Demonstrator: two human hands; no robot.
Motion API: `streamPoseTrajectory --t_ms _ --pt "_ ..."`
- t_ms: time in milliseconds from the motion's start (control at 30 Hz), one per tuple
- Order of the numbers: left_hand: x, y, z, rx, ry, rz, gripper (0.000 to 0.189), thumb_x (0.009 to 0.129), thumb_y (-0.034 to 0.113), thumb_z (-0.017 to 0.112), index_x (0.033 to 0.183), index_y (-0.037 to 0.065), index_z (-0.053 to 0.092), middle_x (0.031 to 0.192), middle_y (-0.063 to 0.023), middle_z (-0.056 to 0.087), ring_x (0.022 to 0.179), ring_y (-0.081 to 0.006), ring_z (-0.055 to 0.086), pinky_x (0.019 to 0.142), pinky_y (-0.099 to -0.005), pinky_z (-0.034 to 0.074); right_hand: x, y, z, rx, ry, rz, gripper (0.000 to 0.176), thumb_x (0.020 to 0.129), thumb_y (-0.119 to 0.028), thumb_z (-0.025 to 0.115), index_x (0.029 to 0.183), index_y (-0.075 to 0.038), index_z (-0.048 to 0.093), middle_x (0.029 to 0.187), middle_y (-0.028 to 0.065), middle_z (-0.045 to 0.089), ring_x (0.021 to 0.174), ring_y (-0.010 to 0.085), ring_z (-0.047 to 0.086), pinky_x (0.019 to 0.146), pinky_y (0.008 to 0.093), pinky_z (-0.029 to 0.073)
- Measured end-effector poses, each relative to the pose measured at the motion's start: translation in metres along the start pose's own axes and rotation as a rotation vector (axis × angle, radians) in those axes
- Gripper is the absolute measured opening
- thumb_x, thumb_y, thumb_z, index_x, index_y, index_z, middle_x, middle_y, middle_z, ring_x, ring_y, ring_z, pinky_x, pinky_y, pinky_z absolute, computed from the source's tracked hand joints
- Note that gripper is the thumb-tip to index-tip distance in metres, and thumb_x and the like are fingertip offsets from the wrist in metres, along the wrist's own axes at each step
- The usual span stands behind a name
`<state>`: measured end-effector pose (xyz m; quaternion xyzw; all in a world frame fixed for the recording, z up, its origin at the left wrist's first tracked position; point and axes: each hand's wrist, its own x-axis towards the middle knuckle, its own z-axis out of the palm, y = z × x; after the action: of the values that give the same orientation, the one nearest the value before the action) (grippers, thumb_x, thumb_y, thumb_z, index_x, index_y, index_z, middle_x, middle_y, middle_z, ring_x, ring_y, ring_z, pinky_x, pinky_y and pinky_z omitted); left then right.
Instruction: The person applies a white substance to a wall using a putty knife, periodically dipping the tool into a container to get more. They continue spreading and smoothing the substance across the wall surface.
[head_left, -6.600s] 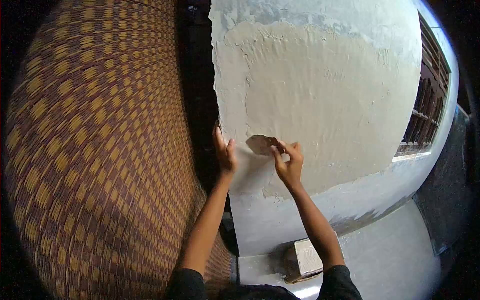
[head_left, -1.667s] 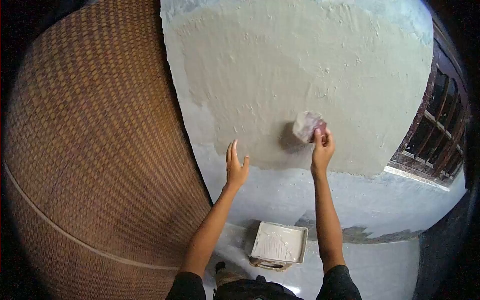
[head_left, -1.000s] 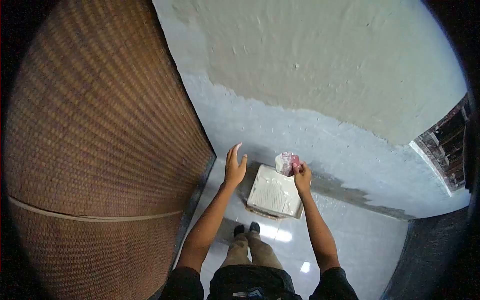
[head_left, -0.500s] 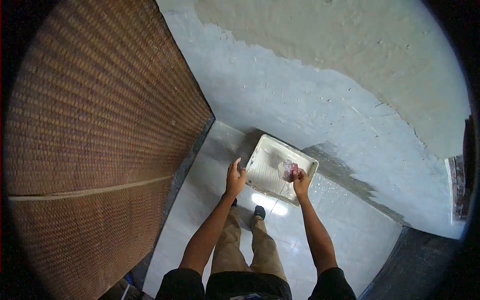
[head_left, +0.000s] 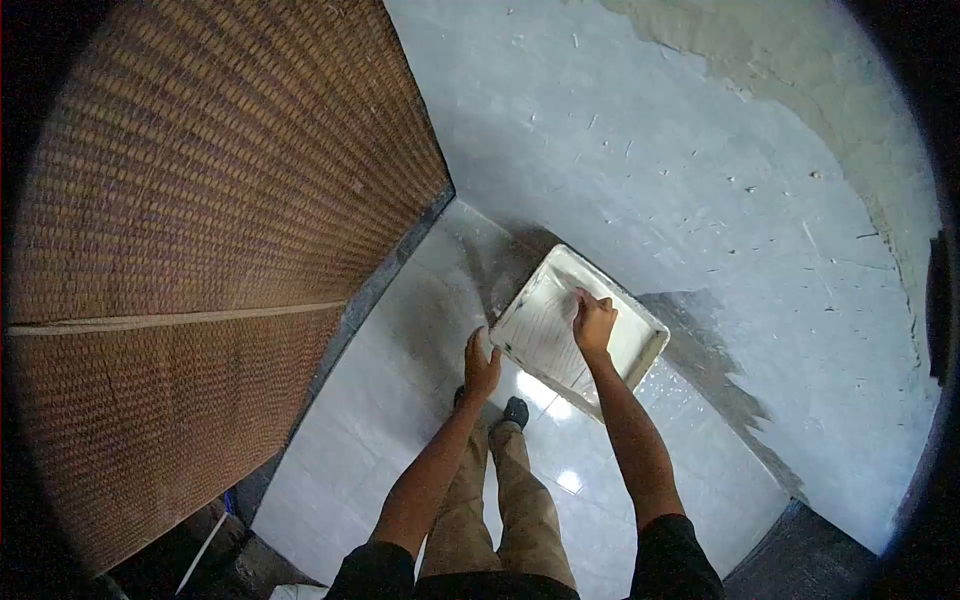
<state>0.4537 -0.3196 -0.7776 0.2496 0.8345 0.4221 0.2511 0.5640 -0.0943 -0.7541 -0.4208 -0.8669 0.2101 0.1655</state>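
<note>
A white rectangular tray [head_left: 648, 362] with a ribbed, paint-coated inside lies tilted in view on the floor beside the wall. Above its middle, my right hand [head_left: 596, 325] is closed with its fingertips pointing to the tray's far side. It holds the small pink-and-clear object, now almost wholly hidden by the fingers. My left hand [head_left: 482, 368] is at the tray's left corner, thumb and fingers apart, holding nothing; whether it touches the rim I cannot tell.
A pale blue-white wall [head_left: 620, 150] with beige patches rises beyond the tray. Brown woven matting [head_left: 220, 230] with a cord across it stands at the left. Glossy tiles [head_left: 400, 440] cover the floor, with my legs [head_left: 520, 490] and feet below the tray.
My right hand has moved inward over the tray and turned, so the object it held in plain sight is mostly hidden. The view has shifted; the tray appears farther right.
</note>
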Motion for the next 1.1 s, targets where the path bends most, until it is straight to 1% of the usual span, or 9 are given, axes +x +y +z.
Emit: streamPoseTrajectory --t_ms 33,100,267,500,667,767,900,967,1100 --pt "0.000 -0.003 0.001 -0.010 -0.009 -0.030 0.055 0.094 0.024 0.054 0.140 0.000 0.036 0.140 -0.0242 0.040 0.130 -0.0392 0.038 0.110 -0.0465 0.029 -0.005 -0.004 0.005 -0.062 0.017 -0.069 0.027 0.089 -0.010 0.058 0.114 -0.015 0.068 0.084 0.0135 0.068 0.079 0.0302 0.055 0.072 0.0428 0.040" --pt "0.000 -0.005 0.001 -0.038 0.002 -0.050 0.054 0.095 0.025 0.053 0.140 0.000 0.037 0.140 -0.0239 0.040 0.130 -0.0393 0.039 0.110 -0.0465 0.029 -0.027 -0.009 0.016 -0.130 -0.011 -0.096 0.030 0.085 -0.004 0.059 0.110 -0.017 0.069 0.092 0.0077 0.070 0.081 0.0294 0.051 0.072 0.0424 0.037" --pt "-0.003 -0.018 0.004 -0.086 0.038 -0.078 0.051 0.097 0.026 0.050 0.139 0.001 0.038 0.140 -0.0232 0.040 0.130 -0.0391 0.039 0.110 -0.0461 0.029 -0.083 -0.040 0.026 0.016 -0.037 -0.245 0.034 0.079 0.003 0.061 0.106 -0.016 0.068 0.107 0.0006 0.070 0.075 0.0258 0.050 0.071 0.0408 0.036" --pt "-0.002 -0.006 -0.006 -0.131 0.012 -0.157 0.052 0.098 0.029 0.048 0.140 0.000 0.038 0.140 -0.0239 0.042 0.130 -0.0383 0.039 0.110 -0.0450 0.029 -0.105 -0.069 0.016 0.053 -0.155 -0.222 0.035 0.079 0.001 0.061 0.109 -0.015 0.068 0.093 0.0024 0.071 0.074 0.0249 0.049 0.072 0.0397 0.035" --pt "-0.005 -0.012 -0.007 -0.150 0.004 -0.115 0.052 0.099 0.031 0.047 0.140 0.000 0.038 0.140 -0.0239 0.041 0.131 -0.0381 0.039 0.110 -0.0447 0.029 -0.094 -0.073 0.014 0.110 -0.215 -0.152 0.023 0.083 -0.002 0.061 0.102 -0.011 0.070 0.084 0.0061 0.069 0.073 0.0272 0.050 0.071 0.0416 0.036" --pt "-0.008 -0.010 -0.008 -0.168 0.022 -0.126 0.049 0.096 0.024 0.049 0.138 0.001 0.040 0.139 -0.0219 0.042 0.130 -0.0357 0.039 0.110 -0.0430 0.029 -0.092 -0.075 0.010 0.111 -0.191 -0.192 0.032 0.083 -0.001 0.057 0.105 -0.020 0.069 0.100 -0.0025 0.072 0.072 0.0271 0.050 0.066 0.0396 0.035" --pt "-0.014 -0.018 -0.009 -0.171 0.020 -0.109 0.049 0.098 0.027 0.047 0.138 0.000 0.040 0.139 -0.0220 0.042 0.131 -0.0362 0.039 0.110 -0.0436 0.029 -0.092 -0.059 0.012 0.127 -0.216 -0.207 0.031 0.082 0.000 0.059 0.104 -0.020 0.069 0.098 -0.0017 0.072 0.071 0.0270 0.051 0.066 0.0397 0.036" --pt "-0.017 -0.023 -0.012 -0.159 0.010 -0.098 0.052 0.099 0.031 0.047 0.139 0.000 0.038 0.141 -0.0228 0.040 0.132 -0.0373 0.038 0.111 -0.0442 0.028 -0.092 -0.039 0.019 0.240 -0.039 -0.279 0.022 0.081 0.002 0.063 0.096 -0.012 0.071 0.095 0.0057 0.072 0.071 0.0267 0.053 0.070 0.0385 0.037" --pt "-0.017 -0.025 -0.015 -0.160 0.000 -0.099 0.053 0.098 0.030 0.047 0.140 -0.001 0.038 0.141 -0.0229 0.041 0.132 -0.0373 0.038 0.111 -0.0436 0.028 -0.094 -0.024 0.005 0.072 0.008 -0.190 0.026 0.081 0.003 0.063 0.099 -0.015 0.071 0.103 0.0025 0.072 0.068 0.0227 0.053 0.073 0.0341 0.037"
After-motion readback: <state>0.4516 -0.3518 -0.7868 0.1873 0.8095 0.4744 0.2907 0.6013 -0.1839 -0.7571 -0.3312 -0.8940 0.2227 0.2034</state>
